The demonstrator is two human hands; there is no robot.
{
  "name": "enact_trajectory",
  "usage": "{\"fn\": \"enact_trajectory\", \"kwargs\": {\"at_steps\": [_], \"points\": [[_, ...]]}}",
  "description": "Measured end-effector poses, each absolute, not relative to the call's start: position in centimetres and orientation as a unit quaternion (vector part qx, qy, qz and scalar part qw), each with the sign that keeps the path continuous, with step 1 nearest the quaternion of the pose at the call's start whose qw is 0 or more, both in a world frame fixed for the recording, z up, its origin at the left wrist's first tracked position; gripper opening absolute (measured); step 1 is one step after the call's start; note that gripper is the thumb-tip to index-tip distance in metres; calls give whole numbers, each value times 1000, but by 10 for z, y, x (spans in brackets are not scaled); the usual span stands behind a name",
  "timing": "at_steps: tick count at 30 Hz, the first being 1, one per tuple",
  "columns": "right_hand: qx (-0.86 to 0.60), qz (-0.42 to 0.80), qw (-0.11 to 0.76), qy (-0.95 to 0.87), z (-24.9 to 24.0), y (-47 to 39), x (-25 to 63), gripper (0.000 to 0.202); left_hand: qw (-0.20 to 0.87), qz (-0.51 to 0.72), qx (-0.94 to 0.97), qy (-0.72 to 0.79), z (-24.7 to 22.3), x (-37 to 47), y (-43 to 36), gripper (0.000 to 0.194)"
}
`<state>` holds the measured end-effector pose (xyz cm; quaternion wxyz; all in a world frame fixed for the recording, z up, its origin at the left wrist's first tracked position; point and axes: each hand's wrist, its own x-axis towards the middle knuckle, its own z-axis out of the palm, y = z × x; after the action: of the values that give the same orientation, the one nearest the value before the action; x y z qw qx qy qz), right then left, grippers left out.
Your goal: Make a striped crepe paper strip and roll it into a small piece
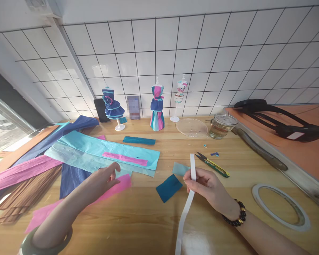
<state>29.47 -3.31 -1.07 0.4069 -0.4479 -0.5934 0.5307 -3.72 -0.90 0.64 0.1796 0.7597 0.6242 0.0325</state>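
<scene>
Between the thumb and fingers of my right hand [206, 186] is a narrow white strip of tape [184, 212]; its short end points up and the rest hangs toward the near edge. My left hand [107, 179] hovers over the crepe paper with loosely curled fingers, thumb apart, holding nothing. Below it lie a pink crepe sheet [122, 186] and wide light-blue crepe paper [140, 150] with a thin pink strip [124, 158] on top. A dark teal piece [169, 187] and a pale teal piece [181, 169] rest between my hands. Yellow-and-green thread snips [212, 164] lie beyond my right hand.
Three small dress forms in paper outfits [113, 102] [157, 106] [181, 90] stand along the tiled wall. A lidded glass cup [222, 126] stands at the back right, near a clear round disc [191, 127]. A tape roll [281, 207] lies right; brown crepe paper [29, 191] lies left.
</scene>
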Motion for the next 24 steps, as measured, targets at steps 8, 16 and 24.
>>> {"fn": "enact_trajectory", "kwargs": {"at_steps": [8,16,24], "points": [[-450,497,375,-640,-17,-34,292,17,69,80,829,548,0,36,-20,14],[-444,398,348,-724,-14,-38,291,12,-3,24,846,532,-28,92,-21,25],[-404,305,385,-772,-14,-41,292,6,220,253,800,497,-9,89,-38,11]]}}
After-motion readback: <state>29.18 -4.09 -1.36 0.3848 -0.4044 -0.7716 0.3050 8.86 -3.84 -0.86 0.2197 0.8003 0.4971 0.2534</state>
